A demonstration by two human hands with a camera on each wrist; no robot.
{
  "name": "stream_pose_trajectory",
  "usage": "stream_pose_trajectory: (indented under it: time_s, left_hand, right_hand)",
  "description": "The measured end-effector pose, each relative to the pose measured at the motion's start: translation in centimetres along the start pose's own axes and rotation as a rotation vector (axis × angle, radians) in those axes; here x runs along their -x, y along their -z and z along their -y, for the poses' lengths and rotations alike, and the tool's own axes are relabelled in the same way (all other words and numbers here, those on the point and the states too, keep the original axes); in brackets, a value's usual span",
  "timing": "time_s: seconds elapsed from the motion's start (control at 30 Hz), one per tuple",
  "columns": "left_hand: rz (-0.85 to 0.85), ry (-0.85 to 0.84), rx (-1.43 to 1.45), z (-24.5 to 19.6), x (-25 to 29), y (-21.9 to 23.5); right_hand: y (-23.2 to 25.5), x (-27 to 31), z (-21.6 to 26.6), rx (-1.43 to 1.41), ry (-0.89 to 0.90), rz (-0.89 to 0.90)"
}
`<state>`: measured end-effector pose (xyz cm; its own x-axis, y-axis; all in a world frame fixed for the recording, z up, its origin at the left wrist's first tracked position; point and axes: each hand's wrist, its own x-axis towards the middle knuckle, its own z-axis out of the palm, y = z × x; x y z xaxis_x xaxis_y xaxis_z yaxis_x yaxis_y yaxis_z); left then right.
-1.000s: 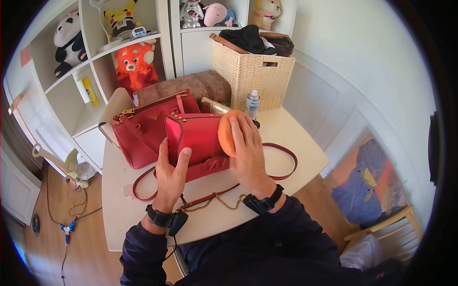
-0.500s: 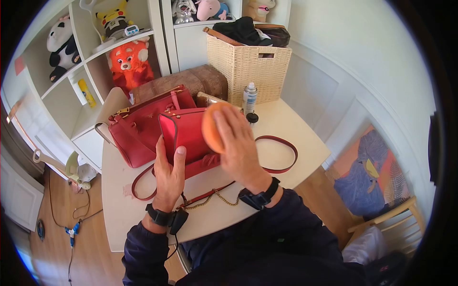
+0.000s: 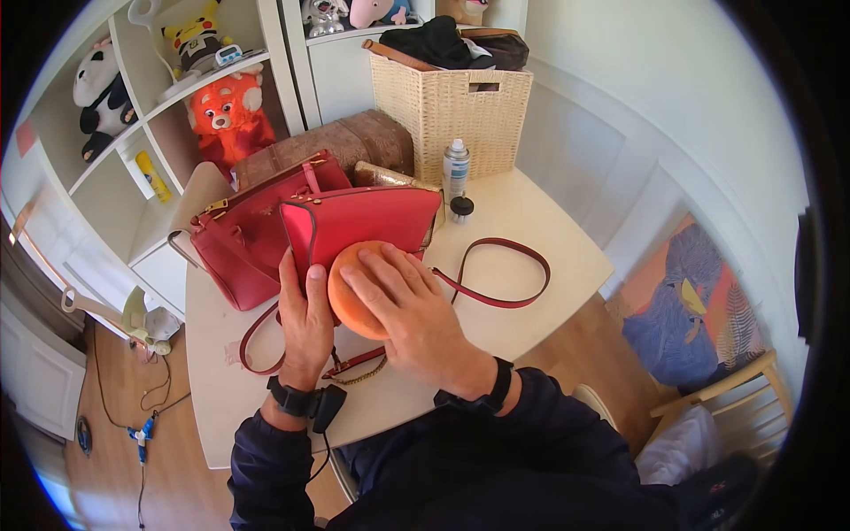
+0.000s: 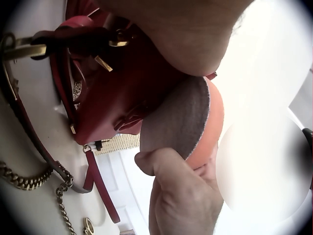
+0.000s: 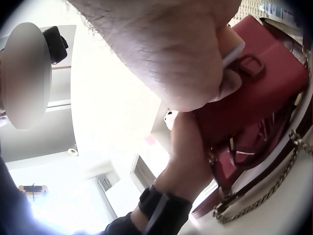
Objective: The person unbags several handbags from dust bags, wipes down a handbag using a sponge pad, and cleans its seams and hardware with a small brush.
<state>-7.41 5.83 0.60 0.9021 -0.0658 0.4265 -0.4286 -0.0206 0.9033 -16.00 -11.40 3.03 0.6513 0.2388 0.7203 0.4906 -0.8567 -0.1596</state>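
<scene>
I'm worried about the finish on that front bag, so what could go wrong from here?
The orange pad in the right hand might catch on the bow or scuff the leather if pressed hard. The front red bag, gripped by the left hand, could slip. The loose strap might snag a sleeve.

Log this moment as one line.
left hand: holds front red bag | right hand: grips orange pad at bag front | spray can: upright beside basket

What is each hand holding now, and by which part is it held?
The right hand holds the round orange pad by its edge, thumb on the grey face. The left hand grips the front red bag at one end.
</scene>
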Motion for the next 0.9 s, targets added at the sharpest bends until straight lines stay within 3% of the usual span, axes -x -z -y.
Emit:
stream_pose_trajectory:
  time_s: [0.1,0.3,0.43,0.5,0.57,0.67,0.73,0.83,0.9]
  left_hand:
    - [0.019,-0.091,-0.013,0.2,-0.3,-0.1]
    - [-0.029,-0.035,-0.123,-0.3,-0.1,-0.1]
    - [-0.029,-0.09,-0.138,0.5,0.0,-0.2]
    - [0.033,0.118,0.011,-0.9,0.3,-0.1]
    - [0.046,0.072,0.094,0.1,0.1,-0.1]
    - [0.001,0.071,0.061,0.4,0.0,0.2]
    - [0.054,-0.073,-0.009,0.6,-0.3,0.2]
    - [0.064,-0.075,-0.042,0.5,-0.1,0.2]
    - [0.066,-0.094,-0.023,0.6,0.1,0.1]
  right_hand:
    - [0.5,0.2,-1.4,-0.001,-0.013,0.005]
    - [0.2,0.9,-3.6,-0.062,-0.229,0.056]
    - [1.0,-0.2,-0.2,0.017,-0.231,0.092]
    - [0.4,-0.6,1.3,0.05,-0.163,0.059]
    - [-0.1,-0.7,2.0,0.04,-0.039,0.003]
    - [0.3,-0.4,0.9,0.053,-0.036,0.013]
    - [0.5,0.0,0.0,0.061,-0.043,0.031]
    - [0.8,0.6,-1.0,0.062,-0.107,0.048]
    - [0.8,0.9,-2.0,-0.033,-0.247,0.05]
